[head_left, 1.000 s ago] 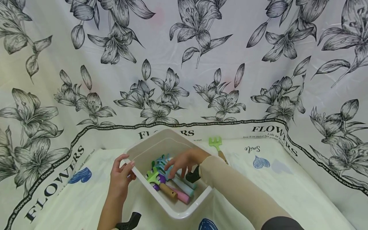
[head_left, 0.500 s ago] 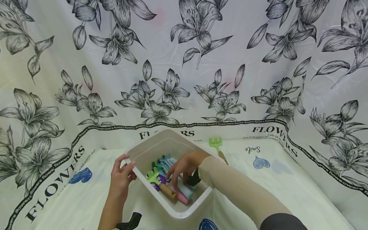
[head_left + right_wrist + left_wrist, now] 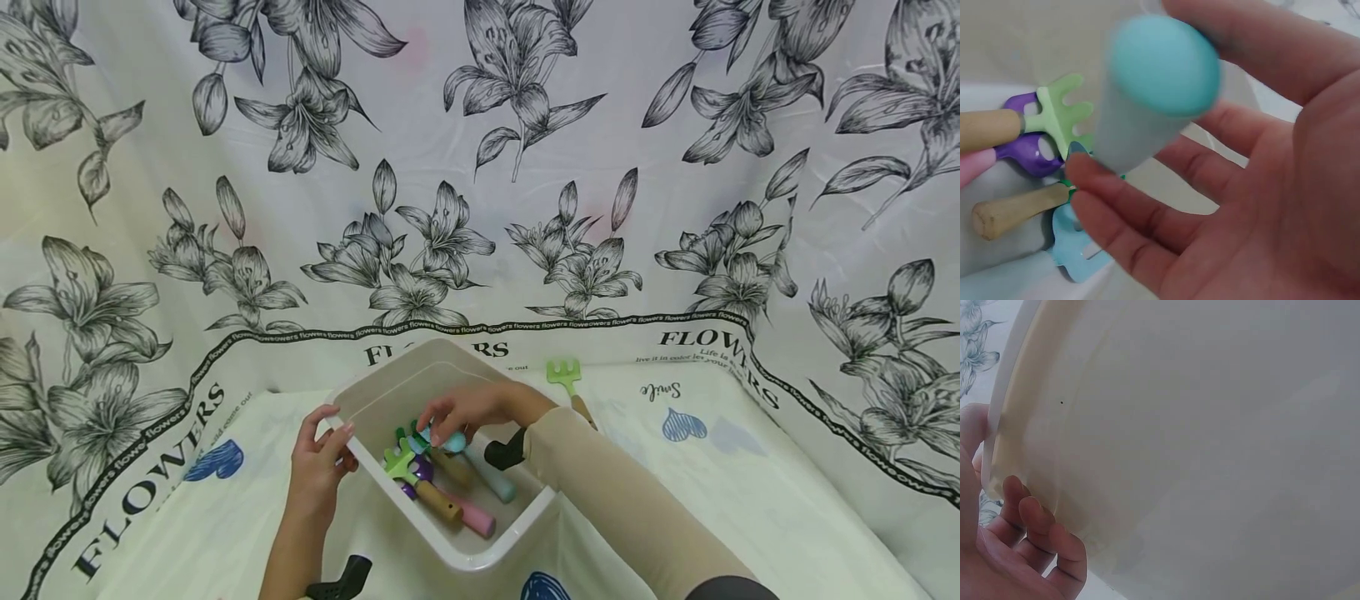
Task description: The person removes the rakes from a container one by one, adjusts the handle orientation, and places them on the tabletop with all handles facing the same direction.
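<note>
My left hand (image 3: 321, 454) grips the left rim of a white plastic bin (image 3: 427, 375), thumb on one side and fingers on the other in the left wrist view. Inside the bin, my right hand (image 3: 472, 407) holds a small garden tool by its pale blue handle (image 3: 1132, 128), the turquoise end towards the wrist camera. The head of that tool is hidden. Below the fingers lie a green fork (image 3: 437, 500) with a wooden handle, a purple-headed tool with a pink handle (image 3: 477, 520), another wooden handle (image 3: 1019, 212) and a light blue slotted tool (image 3: 1082, 247).
A second green fork (image 3: 567, 377) with a wooden handle lies on the pale cloth (image 3: 637, 442) behind the bin's right side. A white curtain (image 3: 420, 108) printed with lilies hangs at the back. The bin stands tilted towards me.
My right hand has reached down to the pale blue handles, taken one and lifted it up and away from me. The wooden handle beneath now shows. My left hand has stayed on the rim.
</note>
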### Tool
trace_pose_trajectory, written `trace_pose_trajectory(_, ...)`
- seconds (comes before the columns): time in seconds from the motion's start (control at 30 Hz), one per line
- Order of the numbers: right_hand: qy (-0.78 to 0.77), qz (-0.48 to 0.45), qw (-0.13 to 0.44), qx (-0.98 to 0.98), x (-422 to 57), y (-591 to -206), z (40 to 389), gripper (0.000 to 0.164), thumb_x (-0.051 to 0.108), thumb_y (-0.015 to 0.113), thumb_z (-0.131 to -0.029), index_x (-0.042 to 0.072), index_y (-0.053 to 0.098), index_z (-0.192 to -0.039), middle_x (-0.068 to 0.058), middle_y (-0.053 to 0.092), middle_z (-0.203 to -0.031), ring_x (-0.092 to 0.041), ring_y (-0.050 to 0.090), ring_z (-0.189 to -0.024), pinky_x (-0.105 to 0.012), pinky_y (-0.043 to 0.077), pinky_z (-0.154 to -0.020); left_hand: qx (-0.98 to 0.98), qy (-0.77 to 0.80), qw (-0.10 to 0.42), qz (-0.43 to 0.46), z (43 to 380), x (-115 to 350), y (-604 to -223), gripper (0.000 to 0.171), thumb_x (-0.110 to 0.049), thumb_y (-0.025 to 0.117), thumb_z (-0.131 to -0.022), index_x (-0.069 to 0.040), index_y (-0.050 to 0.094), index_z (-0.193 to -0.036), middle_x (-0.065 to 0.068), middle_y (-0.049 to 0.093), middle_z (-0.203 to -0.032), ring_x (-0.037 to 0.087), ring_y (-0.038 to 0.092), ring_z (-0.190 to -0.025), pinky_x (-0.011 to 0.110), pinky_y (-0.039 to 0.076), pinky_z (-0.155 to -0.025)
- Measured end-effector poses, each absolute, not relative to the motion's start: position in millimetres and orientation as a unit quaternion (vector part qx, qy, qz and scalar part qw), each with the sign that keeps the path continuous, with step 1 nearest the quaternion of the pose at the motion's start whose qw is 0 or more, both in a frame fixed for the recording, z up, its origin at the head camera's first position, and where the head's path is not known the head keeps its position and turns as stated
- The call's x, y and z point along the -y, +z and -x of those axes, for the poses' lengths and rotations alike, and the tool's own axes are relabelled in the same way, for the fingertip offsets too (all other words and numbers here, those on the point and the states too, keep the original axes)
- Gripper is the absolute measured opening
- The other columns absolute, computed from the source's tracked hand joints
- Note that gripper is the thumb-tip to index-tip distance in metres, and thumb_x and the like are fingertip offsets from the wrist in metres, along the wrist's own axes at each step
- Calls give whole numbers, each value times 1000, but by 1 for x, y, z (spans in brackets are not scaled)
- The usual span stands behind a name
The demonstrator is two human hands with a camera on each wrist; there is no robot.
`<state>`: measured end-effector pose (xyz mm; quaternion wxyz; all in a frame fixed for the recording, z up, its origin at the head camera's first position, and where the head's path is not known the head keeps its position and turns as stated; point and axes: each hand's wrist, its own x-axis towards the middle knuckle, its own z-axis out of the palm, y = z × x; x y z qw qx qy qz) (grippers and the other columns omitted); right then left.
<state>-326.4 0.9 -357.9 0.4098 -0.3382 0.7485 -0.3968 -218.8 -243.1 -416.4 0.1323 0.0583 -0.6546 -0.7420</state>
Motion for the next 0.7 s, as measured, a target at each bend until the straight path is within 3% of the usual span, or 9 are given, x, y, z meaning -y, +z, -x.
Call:
trace_pose_trajectory(0.13, -439, 337, 382, -740, -1, -355, 328, 28, 17, 63, -93, 2, 60, -117, -3, 62, -99, -18, 61, -85, -37, 52, -78, 657, -739, 134, -60, 219, 243, -416, 42, -25, 61, -97, -19, 41, -134, -1, 62, -85, 14, 50, -65, 25, 47, -63)
trace_pose_trajectory(0.37, -513, 317, 348, -718, -6, -347, 328, 15, 12, 58, -97, 1, 59, -106, -14, 62, -101, -42, 62, -100, -45, 50, -86, 664, -734, 136, -56, 222, 242, -416, 42, -24, 61, -98, -18, 40, -134, -2, 61, -82, 14, 50, -65, 25, 46, -62)
trace_pose_trajectory(0.57, -555, 318, 328, -695, -16, -334, 328, 22, 13, 54, -99, -5, 58, -111, -20, 58, -110, -41, 61, -102, -50, 46, -92, 663, -734, 136, -58, 223, 240, -416, 39, -22, 60, -98, -18, 42, -133, -4, 58, -77, 13, 50, -64, 25, 46, -62)
trace_pose_trajectory(0.7, -565, 333, 312, -688, -18, -326, 327, 28, 15, 56, -99, -7, 57, -115, -23, 57, -114, -35, 64, -100, -43, 49, -90, 660, -736, 140, -61, 221, 241, -416, 38, -21, 59, -99, -17, 42, -132, -3, 57, -77, 14, 49, -64, 26, 46, -62)
